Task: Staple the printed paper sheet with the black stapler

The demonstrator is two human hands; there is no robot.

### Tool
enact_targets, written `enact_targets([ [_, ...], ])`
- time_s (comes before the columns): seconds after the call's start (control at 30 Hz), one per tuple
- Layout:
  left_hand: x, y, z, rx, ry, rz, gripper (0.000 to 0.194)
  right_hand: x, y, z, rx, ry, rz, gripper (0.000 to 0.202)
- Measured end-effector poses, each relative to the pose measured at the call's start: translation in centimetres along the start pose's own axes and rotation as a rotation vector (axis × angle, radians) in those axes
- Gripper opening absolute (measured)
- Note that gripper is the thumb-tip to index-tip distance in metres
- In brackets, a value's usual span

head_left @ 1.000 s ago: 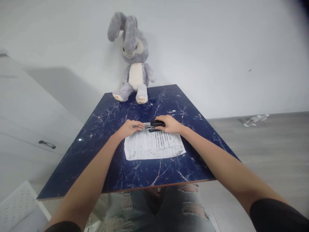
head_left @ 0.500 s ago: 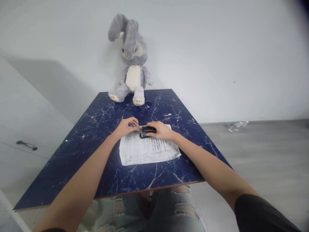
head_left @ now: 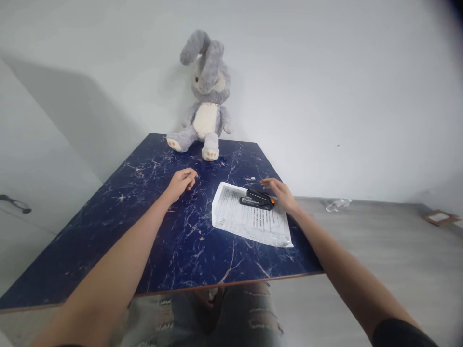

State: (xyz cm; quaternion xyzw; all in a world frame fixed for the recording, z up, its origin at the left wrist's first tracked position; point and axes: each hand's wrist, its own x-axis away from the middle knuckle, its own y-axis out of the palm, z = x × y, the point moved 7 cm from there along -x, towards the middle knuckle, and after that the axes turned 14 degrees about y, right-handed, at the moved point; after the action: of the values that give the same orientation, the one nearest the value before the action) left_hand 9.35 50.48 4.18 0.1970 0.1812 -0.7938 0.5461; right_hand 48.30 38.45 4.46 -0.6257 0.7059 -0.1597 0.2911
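Observation:
A black stapler (head_left: 256, 199) with an orange spot at its rear end lies on a printed sheet of paper (head_left: 253, 224), its jaws pointing left. My right hand (head_left: 282, 193) is just beyond the stapler's right end, fingers stretched out and apart; whether a fingertip touches the stapler I cannot tell. Over the tabletop, left of the paper, my left hand (head_left: 183, 183) has loosely bent fingers with a gap between them. I see nothing in it. The sheet lies slanted, its right corner near the table's right edge.
A grey plush rabbit (head_left: 208, 108) sits at the back of the dark blue marbled table (head_left: 173, 255) against the wall. A small white piece (head_left: 252, 179) lies behind the paper. On the floor at right are a clear plastic item (head_left: 338, 205) and a brown cardboard piece (head_left: 440, 218).
The stapler and paper have shifted right and turned clockwise. My right hand has released the stapler and drawn back to the right. My left hand has moved left, away from stapler and paper.

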Motion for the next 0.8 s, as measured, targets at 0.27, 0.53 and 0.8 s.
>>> enact_targets([
  [0.27,0.0,-0.8,-0.8,0.191,-0.070,0.109,0.037,-3.2,1.9,3.1,0.353,-0.053,-0.077,0.056],
  [0.53,-0.4,-2.2,0.0,0.270,-0.031,0.259,0.036,-7.6,8.7,0.4,0.563,-0.092,-0.258,0.053],
  [0.8,0.2,-9.9,1.5,0.544,0.077,0.596,0.037,-9.3,23.8,-11.9,0.476,-0.265,-0.440,0.048],
])
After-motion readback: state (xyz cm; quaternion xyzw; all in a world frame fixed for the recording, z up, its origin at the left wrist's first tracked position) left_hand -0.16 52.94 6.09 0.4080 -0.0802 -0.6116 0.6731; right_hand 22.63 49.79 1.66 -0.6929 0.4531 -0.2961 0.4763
